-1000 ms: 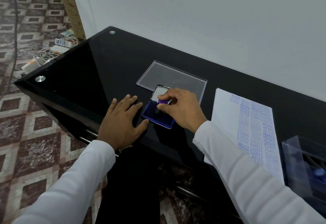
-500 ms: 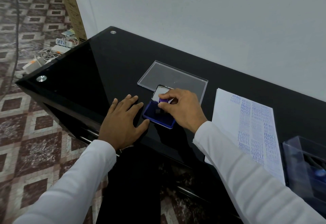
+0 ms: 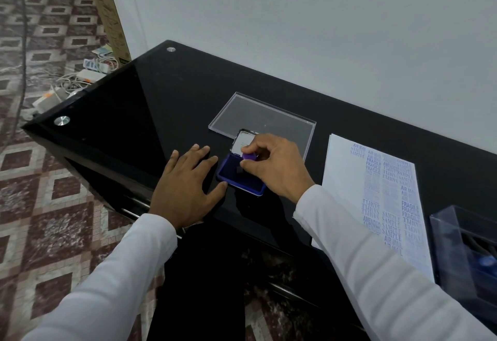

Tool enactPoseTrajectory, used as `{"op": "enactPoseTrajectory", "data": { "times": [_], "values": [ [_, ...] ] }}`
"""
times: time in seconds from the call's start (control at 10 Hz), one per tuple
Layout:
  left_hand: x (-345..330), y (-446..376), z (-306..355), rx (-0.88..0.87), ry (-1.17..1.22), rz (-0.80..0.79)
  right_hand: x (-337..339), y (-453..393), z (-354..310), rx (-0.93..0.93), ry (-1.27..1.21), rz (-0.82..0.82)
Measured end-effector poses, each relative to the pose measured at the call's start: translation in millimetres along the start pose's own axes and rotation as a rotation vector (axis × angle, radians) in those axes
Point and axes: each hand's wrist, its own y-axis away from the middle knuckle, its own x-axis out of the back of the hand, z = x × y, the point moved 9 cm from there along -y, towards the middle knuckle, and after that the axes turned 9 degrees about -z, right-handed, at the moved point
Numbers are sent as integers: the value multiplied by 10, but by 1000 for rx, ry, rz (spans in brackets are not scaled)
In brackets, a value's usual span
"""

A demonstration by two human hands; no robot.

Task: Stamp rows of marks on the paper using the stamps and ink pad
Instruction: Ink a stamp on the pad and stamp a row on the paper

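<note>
Hiding most of the purple stamp [image 3: 249,156], right hand [image 3: 277,168] pinches it.

Dim, even light; glossy table [image 3: 150,104] reflects wall; wide-angle edge distortion.

Ink pad [image 3: 236,176]: small blue case, lid open and tilted back, dark blue pad inside, lying flat on the black desk near its front edge. Stamp [image 3: 249,156]: small, purple top, sitting upright on the far right part of the pad, mostly hidden by fingers; its face can't be seen. Paper [image 3: 347,179]: white sheet flat on the desk, right of the pad and apart from it, its right half covered in crowded blue rows reading SAMPLE, FRAGILE, AIR MAIL, some upside down; left half blank.
</note>
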Motion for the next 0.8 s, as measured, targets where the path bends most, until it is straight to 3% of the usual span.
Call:
{"op": "enactPoseTrajectory", "data": {
  "times": [0.8],
  "values": [
    [-1, 4, 5, 1, -6, 1, 24, -16, 44, 8, 11, 42]
  ]
}}
